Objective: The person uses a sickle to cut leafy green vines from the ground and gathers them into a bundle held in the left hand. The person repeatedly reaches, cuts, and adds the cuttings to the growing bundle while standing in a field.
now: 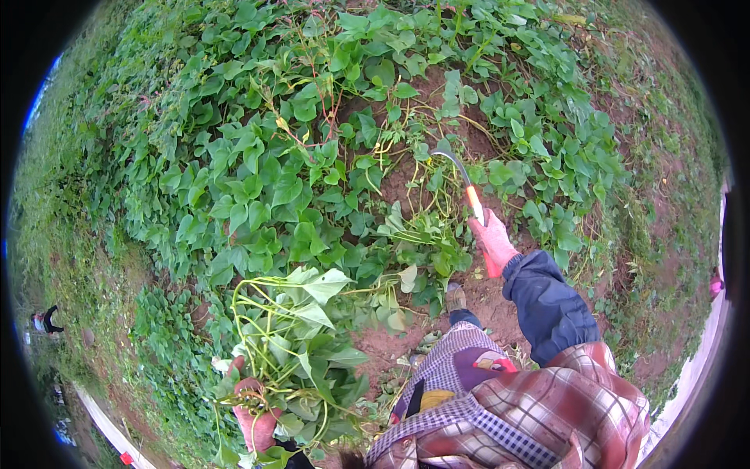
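My right hand [493, 237], in a pink glove, grips the handle of a sickle [459, 170]. Its curved metal blade reaches up and left over cut stems and bare soil. A bundle of leafy vines [302, 357], which look like sweet potato vines, is clutched in my gloved left hand [255, 410] at the lower left. Leaves partly hide that hand, and long stems arch up and over from it. Just left of the sickle handle lies a heap of leafy stems [430, 240].
A dense bed of green vines [275, 187] spreads ahead and leftward. Reddish stalks [328, 117] rise among them. Brown soil [389, 349] shows near my shoe [455, 298]. Far left is another person [45, 321]. Pale paths [111, 431] run along the lower left and right rims.
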Motion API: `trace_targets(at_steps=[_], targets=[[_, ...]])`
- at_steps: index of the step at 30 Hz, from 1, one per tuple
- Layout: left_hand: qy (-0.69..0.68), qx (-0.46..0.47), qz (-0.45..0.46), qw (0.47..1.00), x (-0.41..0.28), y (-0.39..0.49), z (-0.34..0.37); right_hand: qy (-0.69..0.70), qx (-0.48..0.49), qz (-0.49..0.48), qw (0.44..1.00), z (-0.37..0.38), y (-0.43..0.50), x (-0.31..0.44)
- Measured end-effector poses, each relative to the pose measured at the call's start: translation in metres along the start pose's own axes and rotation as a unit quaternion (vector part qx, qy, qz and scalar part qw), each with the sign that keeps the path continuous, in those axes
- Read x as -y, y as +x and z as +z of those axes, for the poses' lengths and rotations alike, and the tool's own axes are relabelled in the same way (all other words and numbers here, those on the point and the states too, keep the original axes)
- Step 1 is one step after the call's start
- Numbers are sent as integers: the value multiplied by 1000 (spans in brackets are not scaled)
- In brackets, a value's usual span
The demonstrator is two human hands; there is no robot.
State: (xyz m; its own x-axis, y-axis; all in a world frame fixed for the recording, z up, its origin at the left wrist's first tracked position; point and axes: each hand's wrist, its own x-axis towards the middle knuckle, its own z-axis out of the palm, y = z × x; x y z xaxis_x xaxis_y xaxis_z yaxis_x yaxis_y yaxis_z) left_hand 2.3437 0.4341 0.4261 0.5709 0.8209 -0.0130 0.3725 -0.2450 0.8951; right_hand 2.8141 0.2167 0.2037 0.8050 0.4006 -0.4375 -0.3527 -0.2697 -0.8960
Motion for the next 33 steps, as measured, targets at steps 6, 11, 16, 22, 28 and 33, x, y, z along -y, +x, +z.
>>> trace_targets(at_steps=[6, 11, 16, 22, 28, 33], targets=[[41, -99, 86, 991, 0, -34, -37, -90, 43, 26, 995, 7, -47, -20], [8, -138, 136, 981, 1, -47, -50, 39, -23, 45, 998, 6, -83, -55], [83, -90, 127, 984, 13, -46, -46, 56, -70, 136, 987, -22, -131, -85], [65, 106, 200, 972, 58, -27, -7, 7, -99, 194, 976, -87, -203, -99], [53, 160, 48, 985, 73, -13, 55, -27, -108, 239, 965, -106, -224, -99], [216, 264, 147, 928, 81, -19, 123, 34, -8, 171, 985, -108, -169, -80]])
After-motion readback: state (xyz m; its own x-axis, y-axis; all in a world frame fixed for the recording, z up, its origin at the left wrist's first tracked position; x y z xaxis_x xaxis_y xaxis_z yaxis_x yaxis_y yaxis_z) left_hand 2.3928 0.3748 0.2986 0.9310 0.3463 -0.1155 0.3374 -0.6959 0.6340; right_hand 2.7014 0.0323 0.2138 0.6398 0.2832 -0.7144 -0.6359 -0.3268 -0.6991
